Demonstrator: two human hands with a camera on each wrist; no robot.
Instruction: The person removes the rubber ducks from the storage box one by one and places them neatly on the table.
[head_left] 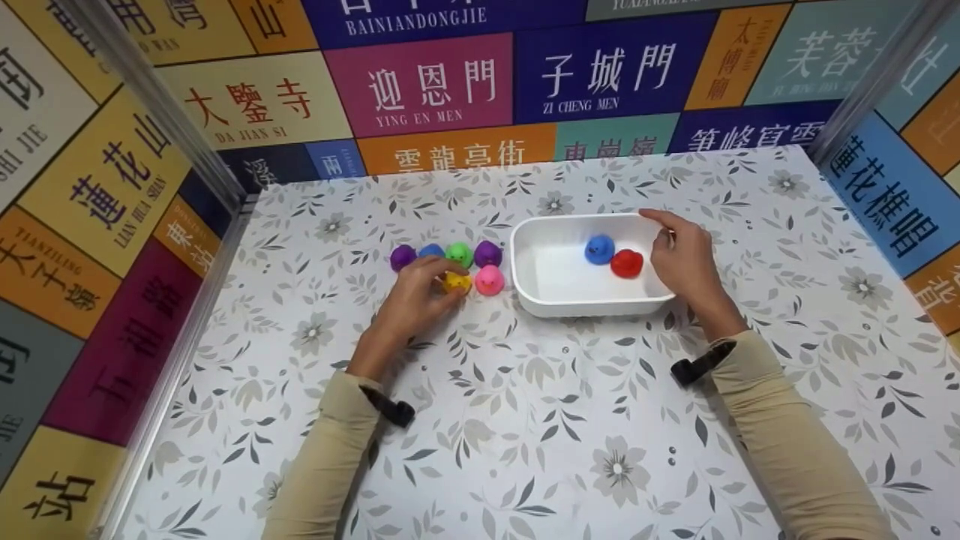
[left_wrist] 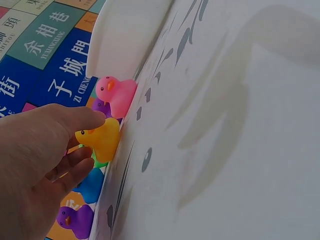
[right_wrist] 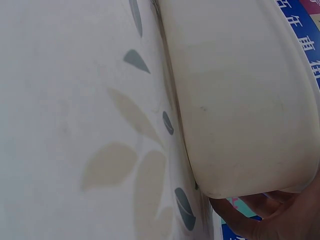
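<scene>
My left hand point(head_left: 415, 298) is at a small yellow rubber duck point(head_left: 457, 283), its thumb and fingers on either side of it. In the left wrist view the thumb lies against the head of the yellow duck point(left_wrist: 106, 140). Close around stand a pink duck point(head_left: 490, 280), a green duck point(head_left: 459, 254), a blue duck point(head_left: 431, 252) and two purple ducks, one by the pink duck point(left_wrist: 116, 95). My right hand point(head_left: 686, 259) grips the right end of a white plastic container point(head_left: 555, 307). A blue duck point(head_left: 599, 249) and a red duck point(head_left: 627, 263) sit inside it.
The table point(head_left: 525, 442) has a white cover with grey leaves and flowers. Panels with large printed characters point(head_left: 427, 86) stand behind it and along both sides. Both wrists carry a black strap point(head_left: 390, 407) over a tan sleeve.
</scene>
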